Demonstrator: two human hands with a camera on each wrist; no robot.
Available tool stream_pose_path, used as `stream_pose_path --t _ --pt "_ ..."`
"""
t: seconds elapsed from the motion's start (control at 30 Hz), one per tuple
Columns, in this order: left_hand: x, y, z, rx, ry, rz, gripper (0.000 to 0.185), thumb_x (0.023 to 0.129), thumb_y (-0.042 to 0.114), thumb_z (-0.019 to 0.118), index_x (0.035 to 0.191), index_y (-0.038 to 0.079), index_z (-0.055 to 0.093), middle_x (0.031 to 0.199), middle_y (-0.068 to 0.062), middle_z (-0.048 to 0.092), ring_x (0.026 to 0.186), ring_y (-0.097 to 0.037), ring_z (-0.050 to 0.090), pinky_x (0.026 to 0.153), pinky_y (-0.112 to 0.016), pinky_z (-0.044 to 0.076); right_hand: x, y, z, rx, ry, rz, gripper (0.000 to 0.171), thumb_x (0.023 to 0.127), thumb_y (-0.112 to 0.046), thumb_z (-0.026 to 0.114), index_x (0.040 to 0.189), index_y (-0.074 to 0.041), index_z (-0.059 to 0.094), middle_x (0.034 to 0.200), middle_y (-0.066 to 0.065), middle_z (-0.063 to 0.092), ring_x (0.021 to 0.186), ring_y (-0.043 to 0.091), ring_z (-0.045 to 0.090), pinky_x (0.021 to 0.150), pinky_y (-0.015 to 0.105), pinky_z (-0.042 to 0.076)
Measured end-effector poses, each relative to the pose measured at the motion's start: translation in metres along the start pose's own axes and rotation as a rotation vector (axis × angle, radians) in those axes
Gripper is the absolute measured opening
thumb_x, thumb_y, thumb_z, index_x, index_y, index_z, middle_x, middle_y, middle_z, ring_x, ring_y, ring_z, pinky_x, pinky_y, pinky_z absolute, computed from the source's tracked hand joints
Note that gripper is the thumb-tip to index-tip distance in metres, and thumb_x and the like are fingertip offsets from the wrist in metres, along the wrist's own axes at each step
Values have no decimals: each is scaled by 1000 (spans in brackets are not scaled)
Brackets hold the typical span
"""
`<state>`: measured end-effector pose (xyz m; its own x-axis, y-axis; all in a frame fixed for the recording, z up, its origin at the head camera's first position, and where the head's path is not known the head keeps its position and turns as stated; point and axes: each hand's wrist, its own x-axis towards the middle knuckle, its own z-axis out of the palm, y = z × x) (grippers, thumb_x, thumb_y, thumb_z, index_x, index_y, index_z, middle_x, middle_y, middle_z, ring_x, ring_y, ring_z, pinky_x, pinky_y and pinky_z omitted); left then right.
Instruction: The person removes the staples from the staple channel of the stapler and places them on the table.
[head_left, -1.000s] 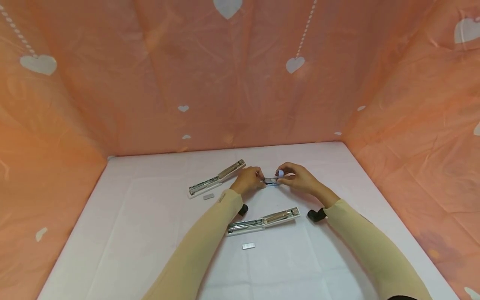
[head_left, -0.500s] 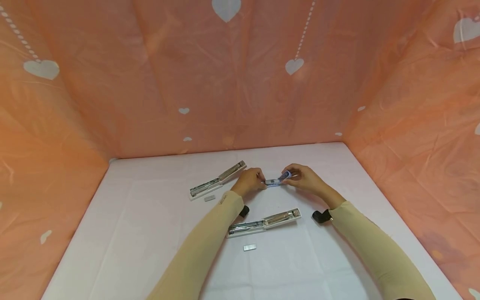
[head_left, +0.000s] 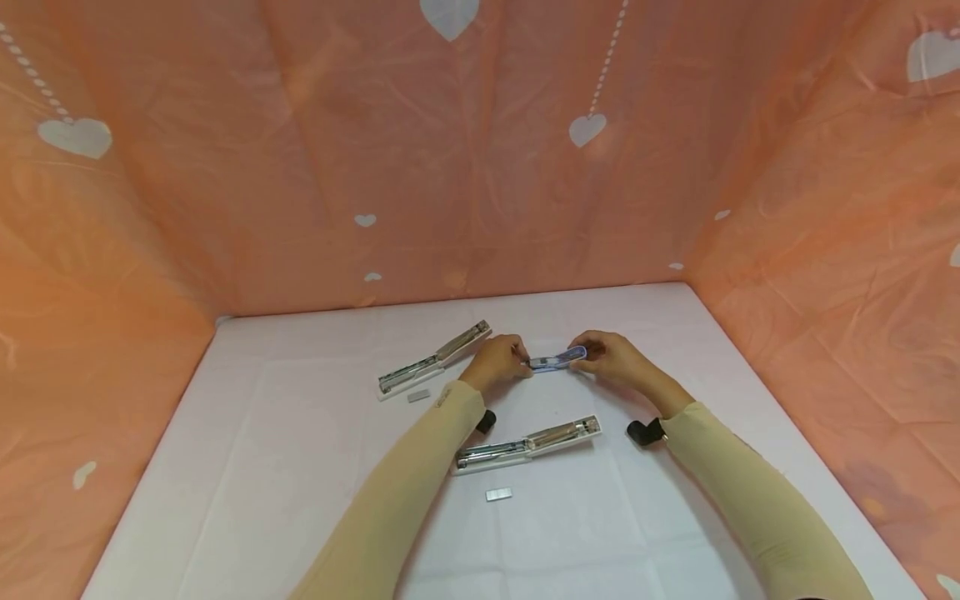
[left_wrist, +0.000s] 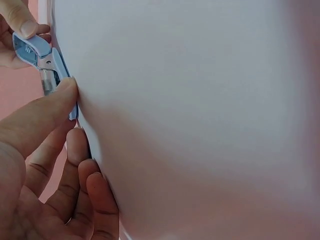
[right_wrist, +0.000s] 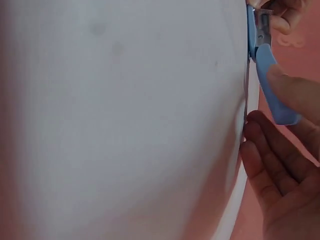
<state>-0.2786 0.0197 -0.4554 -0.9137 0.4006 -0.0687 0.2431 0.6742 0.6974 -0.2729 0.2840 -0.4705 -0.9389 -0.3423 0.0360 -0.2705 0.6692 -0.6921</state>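
Note:
A small blue stapler (head_left: 555, 362) lies just above the white tabletop (head_left: 300, 467), held between both hands at mid table. My left hand (head_left: 517, 360) pinches its left end; in the left wrist view my left thumb (left_wrist: 50, 107) presses on the blue stapler (left_wrist: 42, 55). My right hand (head_left: 588, 354) grips the right end, and my right thumb (right_wrist: 295, 92) lies on the stapler's blue top (right_wrist: 270, 85). Metal shows at the hinge end. Whether it holds staples is hidden.
Two white staplers lie opened flat, one at the back left (head_left: 435, 358) and one in front of my hands (head_left: 528, 444). A staple strip (head_left: 417, 396) lies by the first and another strip (head_left: 498, 494) by the second. Orange heart-print cloth walls (head_left: 480, 167) enclose the table.
The blue stapler's top, raised a second ago under my right fingers, has swung down nearly flat onto its body. Both hands stay in the same spot.

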Motion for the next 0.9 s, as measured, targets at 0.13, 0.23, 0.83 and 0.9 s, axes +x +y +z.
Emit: stream_pose_path --t 0.13,0.23,0.83,0.9 --pt "0 -3 -2 -2 2 -5 20 90 11 88 102 5 73 104 -8 73 91 -17 60 88 -32 51 4 -1 1 -36 -12 -4 31 94 -14 86 119 -2 74 105 9 74 93 21 66 87 38 54" --pt "0 -4 -4 -2 3 -5 21 90 11 88 102 4 73 104 -8 73 91 -17 60 88 -32 51 7 -2 1 -47 -23 -18 31 94 -13 85 120 -1 74 104 9 73 91 21 64 85 37 53" --pt "5 -10 -5 -17 -3 -6 21 87 10 90 99 5 73 97 -6 71 85 -14 56 82 -28 47 18 -26 10 -116 88 -335 18 92 -3 83 109 0 77 104 9 75 94 29 66 85 45 53" --pt "5 -11 -5 -12 -7 -3 21 87 10 90 99 5 73 97 -6 71 85 -14 56 82 -28 47 19 -27 12 -106 67 -345 17 91 -1 84 107 -1 78 100 8 75 89 25 64 81 40 53"
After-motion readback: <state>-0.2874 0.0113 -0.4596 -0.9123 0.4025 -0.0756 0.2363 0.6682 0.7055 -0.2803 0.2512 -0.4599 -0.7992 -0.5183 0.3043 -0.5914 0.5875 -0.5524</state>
